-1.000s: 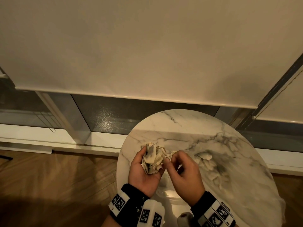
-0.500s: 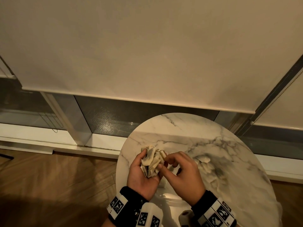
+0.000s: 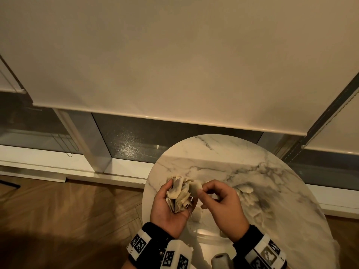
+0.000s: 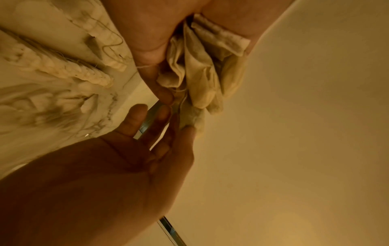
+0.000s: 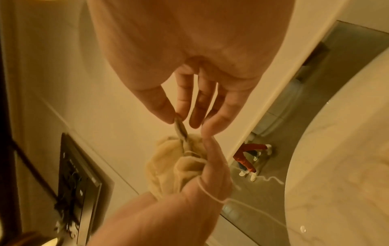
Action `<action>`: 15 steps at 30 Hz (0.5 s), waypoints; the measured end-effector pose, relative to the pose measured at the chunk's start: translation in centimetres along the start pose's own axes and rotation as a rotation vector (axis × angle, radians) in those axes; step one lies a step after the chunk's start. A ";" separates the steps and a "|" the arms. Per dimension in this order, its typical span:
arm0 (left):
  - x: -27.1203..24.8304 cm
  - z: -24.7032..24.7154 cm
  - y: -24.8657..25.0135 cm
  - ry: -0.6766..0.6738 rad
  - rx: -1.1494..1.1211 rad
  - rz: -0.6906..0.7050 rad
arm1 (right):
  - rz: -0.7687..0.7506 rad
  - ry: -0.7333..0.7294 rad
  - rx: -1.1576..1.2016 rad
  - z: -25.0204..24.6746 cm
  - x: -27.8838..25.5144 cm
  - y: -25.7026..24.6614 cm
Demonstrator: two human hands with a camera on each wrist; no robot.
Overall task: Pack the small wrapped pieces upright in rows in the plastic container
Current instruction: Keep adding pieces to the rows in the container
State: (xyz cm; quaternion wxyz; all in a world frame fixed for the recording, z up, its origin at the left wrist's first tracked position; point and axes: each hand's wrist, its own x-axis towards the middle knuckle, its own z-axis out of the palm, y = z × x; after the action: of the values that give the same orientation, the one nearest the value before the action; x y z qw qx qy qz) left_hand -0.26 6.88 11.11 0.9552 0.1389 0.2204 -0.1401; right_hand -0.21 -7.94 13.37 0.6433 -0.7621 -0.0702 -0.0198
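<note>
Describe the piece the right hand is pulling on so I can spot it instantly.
Start at the round marble table; above its near left edge the left hand holds a bunch of pale wrapped pieces. The one you want sticks out on the bunch's right side. It alone is pinched by the right hand, between thumb and forefinger.

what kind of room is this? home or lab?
Most likely a home living space, not a lab: a small round marble-look table on herringbone wood flooring, beside a floor-level window with a cream roller blind pulled most of the way down.
</note>
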 end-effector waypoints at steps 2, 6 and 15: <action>0.0 -0.5 0.4 0.014 -0.005 -0.005 | 0.105 0.009 0.190 0.1 0.2 -0.3; 0.3 -1.9 1.1 0.059 -0.041 -0.039 | 0.384 0.038 0.614 0.3 0.9 -0.6; 0.1 -3.9 2.0 0.149 -0.047 -0.066 | 0.775 -0.044 1.067 0.6 1.3 1.6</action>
State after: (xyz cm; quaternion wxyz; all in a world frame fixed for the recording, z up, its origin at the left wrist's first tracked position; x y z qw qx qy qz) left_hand -1.02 10.03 8.11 0.9340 0.1190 0.2988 -0.1556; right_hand 1.23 -7.51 11.84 0.8917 -0.3089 0.1959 0.2666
